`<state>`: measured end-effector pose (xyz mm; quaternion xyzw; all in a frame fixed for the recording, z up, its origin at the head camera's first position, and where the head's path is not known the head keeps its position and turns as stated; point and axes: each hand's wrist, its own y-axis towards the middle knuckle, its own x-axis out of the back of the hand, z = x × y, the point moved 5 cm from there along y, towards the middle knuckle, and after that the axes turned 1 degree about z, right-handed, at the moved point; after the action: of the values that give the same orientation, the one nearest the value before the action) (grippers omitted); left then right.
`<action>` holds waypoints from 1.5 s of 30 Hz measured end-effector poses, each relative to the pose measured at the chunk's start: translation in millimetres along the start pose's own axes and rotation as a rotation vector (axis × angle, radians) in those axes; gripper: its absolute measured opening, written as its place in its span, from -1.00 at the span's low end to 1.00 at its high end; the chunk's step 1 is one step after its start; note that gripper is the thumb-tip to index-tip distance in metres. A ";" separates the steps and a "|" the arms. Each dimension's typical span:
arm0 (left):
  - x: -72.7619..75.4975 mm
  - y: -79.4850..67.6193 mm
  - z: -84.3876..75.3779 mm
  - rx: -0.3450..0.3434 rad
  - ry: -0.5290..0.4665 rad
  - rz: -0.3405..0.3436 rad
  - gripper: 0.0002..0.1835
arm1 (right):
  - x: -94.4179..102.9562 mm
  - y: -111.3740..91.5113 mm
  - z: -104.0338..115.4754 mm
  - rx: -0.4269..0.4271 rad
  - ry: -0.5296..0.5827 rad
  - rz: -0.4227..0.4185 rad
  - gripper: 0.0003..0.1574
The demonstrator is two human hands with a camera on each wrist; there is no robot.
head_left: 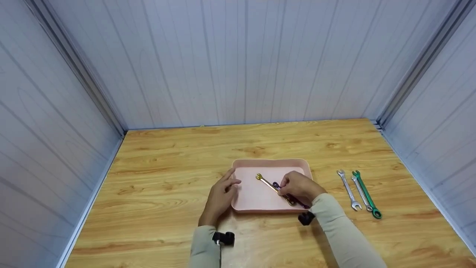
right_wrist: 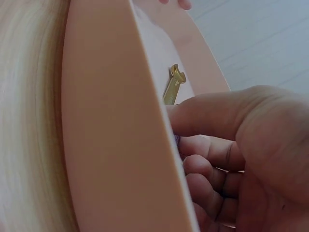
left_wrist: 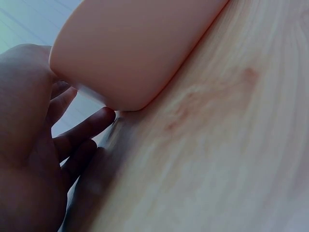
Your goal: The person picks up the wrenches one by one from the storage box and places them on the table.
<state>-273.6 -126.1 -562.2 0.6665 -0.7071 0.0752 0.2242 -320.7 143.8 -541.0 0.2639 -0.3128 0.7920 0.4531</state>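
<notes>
A shallow pink tray (head_left: pixel 253 204) sits on the wooden table. My left hand (head_left: pixel 219 197) holds its left side, with fingertips over the rim and other fingers against the outer wall (left_wrist: pixel 130 53). Inside the tray, my right hand (head_left: pixel 299 185) pinches a gold wrench (head_left: pixel 266 181) near its middle. That wrench's open end (right_wrist: pixel 176 75) points away, past the thumb in the right wrist view. Close beside it in the tray lies a dark purple wrench (head_left: pixel 301 203), partly covered by the right hand.
To the right of the tray, two silver wrenches (head_left: pixel 349 190) and a green wrench (head_left: pixel 366 193) lie on the wooden table (head_left: pixel 167 178). Pale panelled walls (head_left: pixel 238 63) stand at the back and both sides. A black wrist mount (head_left: pixel 306 218) overhangs the tray's front right corner.
</notes>
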 end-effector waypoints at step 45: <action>0.2 1.0 -0.1 0.003 -0.010 -0.007 -0.79 | 9.5 13.0 3.1 0.166 -0.080 -0.224 -0.84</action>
<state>-274.6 -126.2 -561.8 0.6696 -0.7058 0.0722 0.2199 -336.0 141.6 -535.6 0.3652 -0.2327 0.7485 0.5022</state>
